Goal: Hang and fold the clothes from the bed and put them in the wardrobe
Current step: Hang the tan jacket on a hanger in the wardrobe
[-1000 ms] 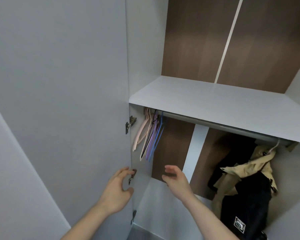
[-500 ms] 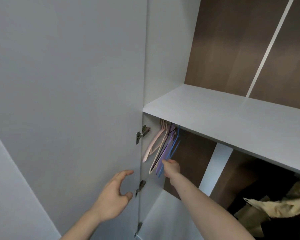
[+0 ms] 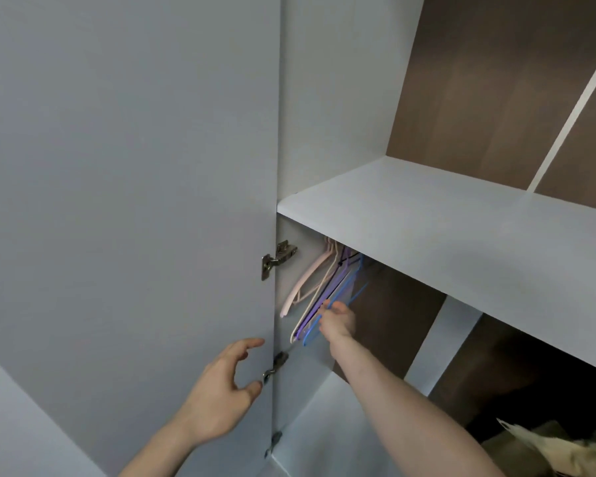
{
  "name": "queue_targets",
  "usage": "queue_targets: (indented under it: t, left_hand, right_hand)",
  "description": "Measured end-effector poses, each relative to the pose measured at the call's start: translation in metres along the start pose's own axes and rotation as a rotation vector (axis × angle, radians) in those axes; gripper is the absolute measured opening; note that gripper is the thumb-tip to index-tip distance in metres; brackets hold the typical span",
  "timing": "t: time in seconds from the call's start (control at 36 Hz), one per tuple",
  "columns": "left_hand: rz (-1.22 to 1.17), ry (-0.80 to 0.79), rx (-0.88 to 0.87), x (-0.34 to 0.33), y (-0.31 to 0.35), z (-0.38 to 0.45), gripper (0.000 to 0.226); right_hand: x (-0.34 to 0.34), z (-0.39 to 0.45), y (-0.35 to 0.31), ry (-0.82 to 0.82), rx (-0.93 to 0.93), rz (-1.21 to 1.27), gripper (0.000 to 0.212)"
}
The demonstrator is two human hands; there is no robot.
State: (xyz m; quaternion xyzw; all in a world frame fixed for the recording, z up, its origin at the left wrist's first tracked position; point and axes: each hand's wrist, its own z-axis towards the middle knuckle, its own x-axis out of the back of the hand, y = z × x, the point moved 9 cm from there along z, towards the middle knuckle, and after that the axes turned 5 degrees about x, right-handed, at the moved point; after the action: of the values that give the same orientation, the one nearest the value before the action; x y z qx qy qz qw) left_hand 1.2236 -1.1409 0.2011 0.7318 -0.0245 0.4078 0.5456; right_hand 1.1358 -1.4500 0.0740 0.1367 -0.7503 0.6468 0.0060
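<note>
Several empty hangers (image 3: 319, 287), pink, cream, purple and blue, hang in a bunch under the wardrobe's white shelf (image 3: 427, 228), against its left inner wall. My right hand (image 3: 336, 320) reaches up into the wardrobe and its fingers curl round the blue hanger (image 3: 353, 282) at the bunch's right side. My left hand (image 3: 221, 390) hovers by the edge of the open wardrobe door (image 3: 135, 201), fingers spread and relaxed, holding nothing. The rail that carries the hangers is hidden behind the shelf edge.
Metal hinges (image 3: 277, 258) join the door to the wardrobe's side. A beige garment (image 3: 558, 449) shows at the bottom right, with dark clothing behind it. Brown back panels stand above the shelf.
My right hand rose from mid-air to the hangers and took hold of the blue one, which has swung out from the bunch. The view moved closer and up. My left hand stayed by the door edge.
</note>
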Motion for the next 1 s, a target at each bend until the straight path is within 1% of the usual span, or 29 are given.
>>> queue_targets:
  t: [0.03, 0.11, 0.17, 0.25, 0.42, 0.5, 0.56, 0.69, 0.83, 0.92, 1.0]
  left_hand:
    - [-0.002, 0.002, 0.007, -0.002, 0.0, -0.001, 0.06]
    - [0.0, 0.01, 0.026, -0.007, -0.001, -0.004, 0.059]
    - [0.003, 0.011, 0.034, -0.009, 0.0, -0.005, 0.059]
    - [0.005, -0.007, 0.043, -0.015, 0.002, -0.011, 0.056]
    - [-0.018, -0.008, 0.046, -0.018, -0.004, -0.035, 0.054]
    - [-0.028, -0.006, 0.059, -0.015, -0.016, -0.053, 0.052]
    - [-0.031, -0.006, 0.075, -0.013, -0.028, -0.07, 0.051]
    - [-0.032, -0.016, 0.18, -0.01, -0.077, -0.134, 0.05]
    - [-0.068, 0.006, 0.316, 0.002, -0.14, -0.227, 0.052]
    - [-0.083, 0.039, 0.414, 0.01, -0.181, -0.293, 0.049]
    - [-0.106, 0.076, 0.53, 0.015, -0.222, -0.363, 0.048]
  right_hand:
    - [0.004, -0.01, -0.01, 0.003, 0.018, 0.029, 0.028]
    - [0.014, -0.025, -0.023, -0.028, 0.067, 0.137, 0.015]
    - [0.023, -0.033, -0.03, -0.049, 0.121, 0.139, 0.01]
    - [0.041, -0.051, -0.038, -0.071, 0.186, 0.094, 0.022]
    - [0.072, -0.101, -0.032, -0.161, 0.18, 0.08, 0.022]
    - [0.083, -0.135, -0.021, -0.214, 0.158, 0.055, 0.026]
    - [0.088, -0.161, -0.009, -0.257, 0.13, 0.013, 0.024]
    - [0.085, -0.235, 0.037, -0.393, -0.001, -0.059, 0.017]
    - [0.064, -0.323, 0.103, -0.55, -0.156, -0.21, 0.014]
    - [0.053, -0.377, 0.138, -0.653, -0.184, -0.334, 0.011]
    - [0.039, -0.429, 0.165, -0.764, -0.176, -0.463, 0.015]
